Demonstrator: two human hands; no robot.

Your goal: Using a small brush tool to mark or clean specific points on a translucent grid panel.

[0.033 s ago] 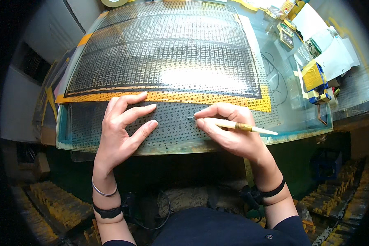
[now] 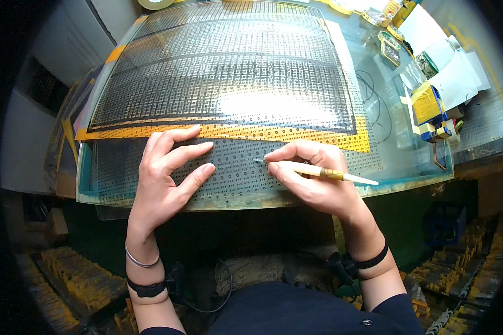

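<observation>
My right hand (image 2: 310, 173) grips a slim cream pen-shaped tool (image 2: 313, 169) with a gold-patterned band. Its thin, greyish pointed tip is over a dark, finely patterned sheet (image 2: 235, 170) near the table's front edge; whether the tip touches cannot be told. Left of it, my left hand (image 2: 170, 167) is open, fingers apart and holding nothing. Its fingertips reach over the dark sheet and the lower edge of a yellow-orange patterned sheet (image 2: 296, 134). On top of that lies a large, clear-looking sheet with dense dark rows (image 2: 218, 84), a bright glare across it.
The glass-topped table (image 2: 399, 164) has a greenish edge. To the right stand a blue-and-yellow box (image 2: 428, 106), a small tin-like case (image 2: 390, 53) and white papers (image 2: 455, 78). A thin dark cable (image 2: 371, 89) lies looped on the glass. Racks of yellowish pieces (image 2: 81, 273) are low at the left.
</observation>
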